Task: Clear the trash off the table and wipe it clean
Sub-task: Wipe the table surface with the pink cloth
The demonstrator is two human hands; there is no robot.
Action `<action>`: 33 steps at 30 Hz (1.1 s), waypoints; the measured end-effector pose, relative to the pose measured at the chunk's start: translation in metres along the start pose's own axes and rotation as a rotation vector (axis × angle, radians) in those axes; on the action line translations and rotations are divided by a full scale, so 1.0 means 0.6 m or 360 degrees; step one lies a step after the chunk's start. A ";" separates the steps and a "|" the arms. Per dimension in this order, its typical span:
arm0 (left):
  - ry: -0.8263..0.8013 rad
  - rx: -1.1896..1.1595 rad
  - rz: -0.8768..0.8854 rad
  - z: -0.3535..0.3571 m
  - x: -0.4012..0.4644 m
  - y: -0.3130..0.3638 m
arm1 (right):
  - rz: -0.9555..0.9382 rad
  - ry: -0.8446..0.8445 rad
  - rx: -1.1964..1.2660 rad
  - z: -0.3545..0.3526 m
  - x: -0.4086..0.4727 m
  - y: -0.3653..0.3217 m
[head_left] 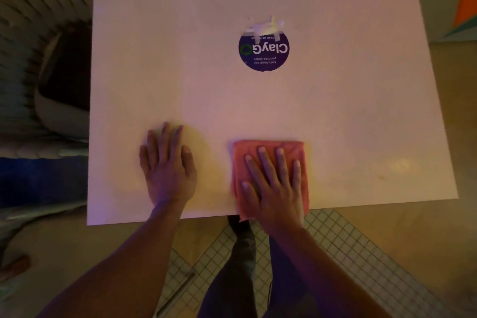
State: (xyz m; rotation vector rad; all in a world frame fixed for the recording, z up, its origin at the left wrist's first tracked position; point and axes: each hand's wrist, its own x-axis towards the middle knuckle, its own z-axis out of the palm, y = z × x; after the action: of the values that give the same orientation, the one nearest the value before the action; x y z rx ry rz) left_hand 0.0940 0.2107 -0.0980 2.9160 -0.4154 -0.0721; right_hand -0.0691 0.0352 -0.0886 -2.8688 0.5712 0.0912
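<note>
The left hand (167,165) lies flat, fingers straight, on the bare table (335,111), likely bracing. Just right of it, the right hand (273,186) presses spread fingers on a folded cloth (268,148) at the near edge, placed for wiping. No trash shows; a sticker (263,50) sits well beyond both hands.

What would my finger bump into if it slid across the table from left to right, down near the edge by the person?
Left hand flat on the table → bare tabletop → pink cloth with the right hand pressed on it.
</note>
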 end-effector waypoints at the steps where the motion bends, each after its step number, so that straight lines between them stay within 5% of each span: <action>1: -0.0007 -0.0012 -0.0002 0.001 0.000 0.001 | 0.0049 -0.0002 -0.0034 -0.005 -0.010 0.023; 11: 0.0013 -0.0056 -0.0007 0.002 -0.002 0.002 | 0.0518 0.0090 -0.0080 -0.027 0.127 0.131; 16: 0.0020 -0.0053 -0.0019 0.001 -0.007 0.016 | 0.0338 0.0079 -0.0053 -0.030 0.043 0.146; 21: -0.0024 -0.0089 0.0103 0.009 -0.007 0.097 | 0.0483 0.0116 -0.0039 -0.038 -0.042 0.204; 33: -0.0050 0.0012 0.0165 0.052 0.000 0.237 | 0.0876 0.0133 -0.0049 -0.079 -0.010 0.484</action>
State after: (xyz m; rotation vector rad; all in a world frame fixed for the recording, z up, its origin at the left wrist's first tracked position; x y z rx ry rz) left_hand 0.0532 0.0708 -0.1005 2.8980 -0.5718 -0.1021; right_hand -0.1854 -0.2349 -0.0992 -2.6660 1.3683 0.0653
